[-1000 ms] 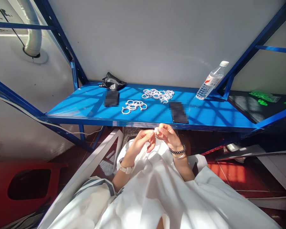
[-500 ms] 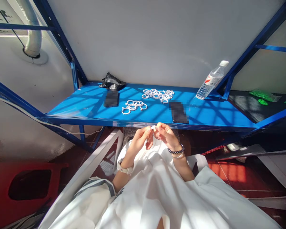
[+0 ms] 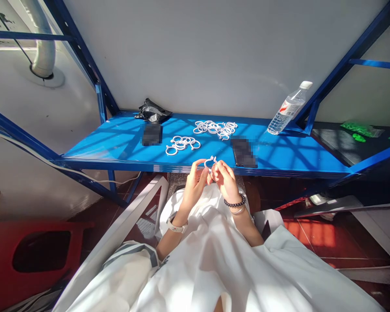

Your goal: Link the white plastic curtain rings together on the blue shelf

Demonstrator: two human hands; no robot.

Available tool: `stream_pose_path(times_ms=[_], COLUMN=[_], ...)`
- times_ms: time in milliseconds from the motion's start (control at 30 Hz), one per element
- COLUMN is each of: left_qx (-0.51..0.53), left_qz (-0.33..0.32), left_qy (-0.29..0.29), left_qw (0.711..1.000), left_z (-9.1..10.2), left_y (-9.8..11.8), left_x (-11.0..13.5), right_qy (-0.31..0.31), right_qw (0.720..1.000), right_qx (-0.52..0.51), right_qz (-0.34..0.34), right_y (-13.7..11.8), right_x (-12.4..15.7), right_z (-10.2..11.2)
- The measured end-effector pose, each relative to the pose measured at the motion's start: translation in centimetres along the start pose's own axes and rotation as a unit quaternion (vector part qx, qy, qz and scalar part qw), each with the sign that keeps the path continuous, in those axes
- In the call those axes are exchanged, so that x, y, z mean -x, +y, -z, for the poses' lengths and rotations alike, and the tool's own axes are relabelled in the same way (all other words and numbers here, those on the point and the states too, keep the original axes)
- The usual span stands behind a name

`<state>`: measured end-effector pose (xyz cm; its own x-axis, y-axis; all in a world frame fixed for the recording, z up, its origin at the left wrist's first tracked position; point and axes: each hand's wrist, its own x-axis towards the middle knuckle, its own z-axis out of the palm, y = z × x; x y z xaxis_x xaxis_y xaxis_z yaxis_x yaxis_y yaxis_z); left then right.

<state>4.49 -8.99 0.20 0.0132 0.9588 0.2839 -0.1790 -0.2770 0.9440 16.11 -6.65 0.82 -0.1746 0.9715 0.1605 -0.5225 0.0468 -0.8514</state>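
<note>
Between my two hands, just in front of the shelf edge, is a white plastic curtain ring [image 3: 207, 163] with small prongs at its top. My left hand [image 3: 196, 177] grips its left side between thumb and fingers. The fingers of my right hand [image 3: 225, 177] are pinched on its right side. On the blue shelf beyond lie two groups of similar white rings: a smaller group [image 3: 183, 144] nearer me and a larger pile [image 3: 216, 128] farther back. The lower part of the held ring is hidden by my fingers.
A dark phone-like object [image 3: 244, 152] lies near the front edge of the blue shelf [image 3: 117, 147]. A clear water bottle [image 3: 287, 108] stands at the right rear. At the left rear are a crumpled black bag [image 3: 152, 110] and a dark blurred item [image 3: 152, 134].
Both hands have come up slightly and turned, so the ring's round opening now shows; before, only a small white part showed between the fingers. The rings on the shelf stay put.
</note>
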Motion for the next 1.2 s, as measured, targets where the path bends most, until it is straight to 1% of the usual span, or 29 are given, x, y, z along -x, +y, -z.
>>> stream_pose_path(times_ms=[100,167,300,433,600,767,833,967,1200], left_qx=[-0.056,-0.081,-0.117,-0.131,-0.126,-0.105,-0.100,-0.101,-0.110], left_qz=[-0.024,-0.039,-0.072,-0.078,-0.058,-0.064,-0.063,-0.068,-0.102], left_qy=[0.015,0.023,0.013,0.026,0.043,0.031,0.031,0.048,0.075], left_qw=[0.998,0.996,0.990,0.988,0.989,0.992,0.993,0.991,0.986], left_z=[0.1,0.2,0.2,0.3,0.4,0.4,0.4,0.6,0.9], left_y=[-0.5,-1.0,-1.8,-1.9,-1.7,-1.7,-1.8,-1.9,-1.6], left_x=[-0.1,-0.2,-0.5,-0.7,-0.7,-0.7,-0.8,-0.9,-1.0], right_qy=[0.032,0.038,0.012,-0.011,-0.049,-0.018,-0.017,-0.018,-0.023], right_qw=[0.998,0.996,0.990,0.981,0.975,0.976,0.975,0.973,0.971], right_qx=[0.041,0.074,0.130,0.179,0.197,0.189,0.196,0.200,0.209], right_qz=[0.020,0.025,0.051,0.079,0.089,0.107,0.106,0.109,0.111], right_y=[0.2,0.6,1.7,2.0,2.1,2.5,2.6,2.5,2.3], right_x=[0.0,-0.1,-0.4,-0.5,-0.5,-0.6,-0.6,-0.3,-0.3], right_z=[-0.1,-0.1,-0.2,-0.1,0.3,0.6,0.7,0.6,0.2])
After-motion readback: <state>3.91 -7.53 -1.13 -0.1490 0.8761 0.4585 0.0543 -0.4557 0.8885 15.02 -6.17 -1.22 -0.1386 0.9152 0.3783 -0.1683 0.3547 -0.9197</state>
